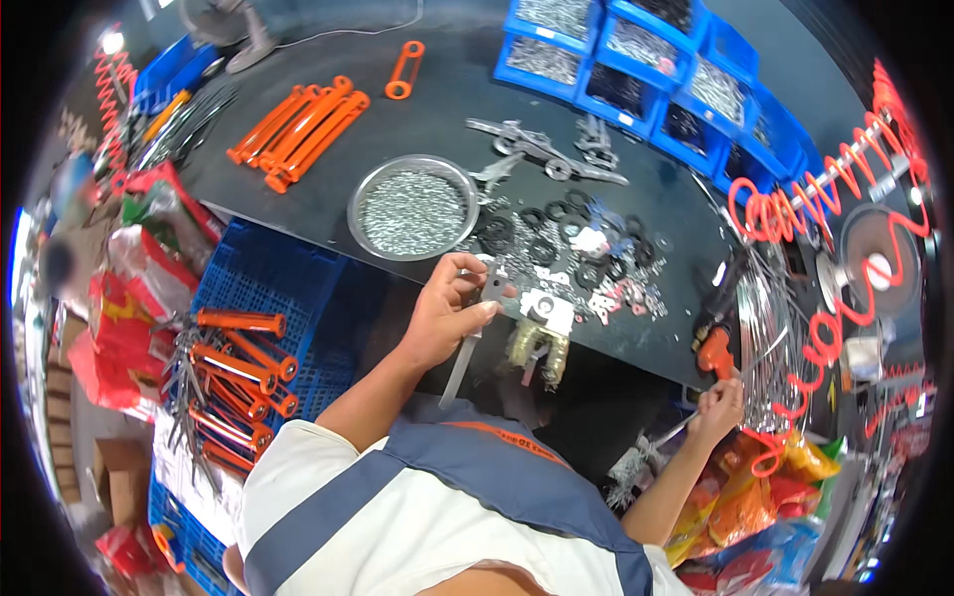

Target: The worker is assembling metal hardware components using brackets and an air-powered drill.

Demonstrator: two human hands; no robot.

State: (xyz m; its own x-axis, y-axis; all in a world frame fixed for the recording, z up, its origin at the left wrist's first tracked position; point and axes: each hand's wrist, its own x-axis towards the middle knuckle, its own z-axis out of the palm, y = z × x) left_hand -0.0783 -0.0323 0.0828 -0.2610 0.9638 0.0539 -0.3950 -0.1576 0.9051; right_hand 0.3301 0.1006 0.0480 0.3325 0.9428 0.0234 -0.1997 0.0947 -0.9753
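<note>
My left hand [447,310] is closed around a flat metal bar [461,370], whose dark upper end shows between thumb and fingers. Just right of it stands a fixture with a white plate [547,309] and brass-coloured legs [540,354]. My right hand [719,409] is out at the right, fingers closed, below an orange-and-black power driver [714,352] and beside a bundle of thin metal rods [770,343]. A thin pale strip [676,430] runs down-left from that hand; I cannot make out what the fingers hold.
A round tray of small metal pins [412,211] sits on the dark table, near black rings [542,250] and metal brackets [547,149]. Orange handles [308,129] lie farther left. Blue bins [616,89] line the back right. Red coiled hoses [760,211] hang at the right.
</note>
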